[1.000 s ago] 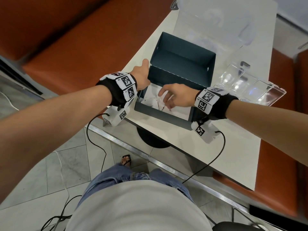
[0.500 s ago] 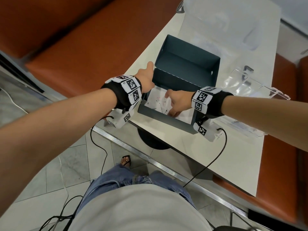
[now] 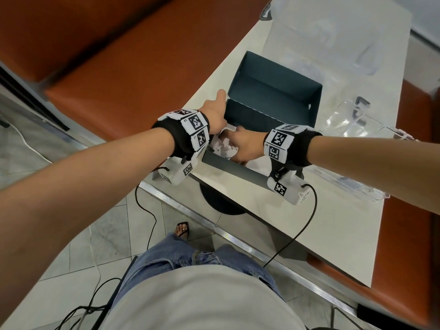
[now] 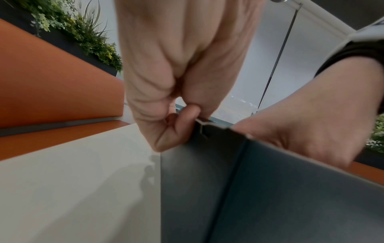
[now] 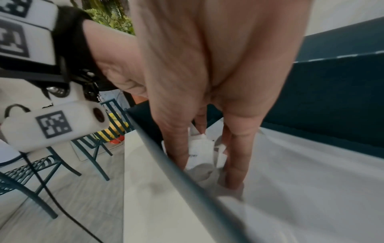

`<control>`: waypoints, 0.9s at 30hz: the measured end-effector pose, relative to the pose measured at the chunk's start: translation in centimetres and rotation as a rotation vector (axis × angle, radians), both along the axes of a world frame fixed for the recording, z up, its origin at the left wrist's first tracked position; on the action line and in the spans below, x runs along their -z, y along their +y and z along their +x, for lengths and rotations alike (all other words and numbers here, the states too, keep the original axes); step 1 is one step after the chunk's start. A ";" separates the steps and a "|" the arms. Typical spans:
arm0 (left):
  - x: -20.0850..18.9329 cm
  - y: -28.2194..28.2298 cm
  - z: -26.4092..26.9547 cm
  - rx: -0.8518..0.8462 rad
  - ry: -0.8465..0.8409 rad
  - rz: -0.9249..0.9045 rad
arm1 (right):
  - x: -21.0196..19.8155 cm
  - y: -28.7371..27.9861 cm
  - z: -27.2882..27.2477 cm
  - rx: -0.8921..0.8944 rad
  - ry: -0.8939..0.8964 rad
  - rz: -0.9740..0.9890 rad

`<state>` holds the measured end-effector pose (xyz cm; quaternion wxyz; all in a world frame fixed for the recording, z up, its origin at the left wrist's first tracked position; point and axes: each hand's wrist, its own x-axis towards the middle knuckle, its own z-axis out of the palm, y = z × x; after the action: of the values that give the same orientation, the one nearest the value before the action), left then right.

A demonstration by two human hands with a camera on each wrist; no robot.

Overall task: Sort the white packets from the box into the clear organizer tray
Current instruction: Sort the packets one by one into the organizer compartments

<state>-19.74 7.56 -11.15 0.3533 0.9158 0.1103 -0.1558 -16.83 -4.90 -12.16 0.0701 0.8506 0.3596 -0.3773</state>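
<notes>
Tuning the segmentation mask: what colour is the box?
Dark teal, inside and out. The box shows best in the head view.

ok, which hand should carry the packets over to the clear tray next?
Right hand: its fingers already close around white paper packets inside the dark teal cardboard box, and the clear plastic organizer tray lies on its side. Left hand pinches the box's rim.

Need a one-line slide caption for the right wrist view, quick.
Right hand reaches into the dark box, fingers closing around white packets.
</notes>
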 end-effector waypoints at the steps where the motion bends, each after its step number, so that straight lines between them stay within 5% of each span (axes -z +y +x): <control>1: 0.0 0.0 0.0 -0.001 -0.001 0.001 | 0.0 0.2 -0.2 -0.002 0.015 0.003; 8: 0.0 0.0 0.0 -0.002 0.008 0.001 | -0.1 0.8 -0.8 0.080 0.095 0.047; 19: 0.1 -0.1 0.1 -0.003 0.009 -0.001 | 0.2 1.3 -1.1 0.069 -0.040 0.080; 27: 0.0 0.6 0.2 -0.011 0.032 0.003 | -1.0 1.1 -0.5 0.213 0.121 0.174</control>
<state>-19.49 8.11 -11.16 0.3509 0.9131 0.1213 -0.1684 -17.30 -3.75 -11.12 -0.0660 0.8625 0.3020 -0.4007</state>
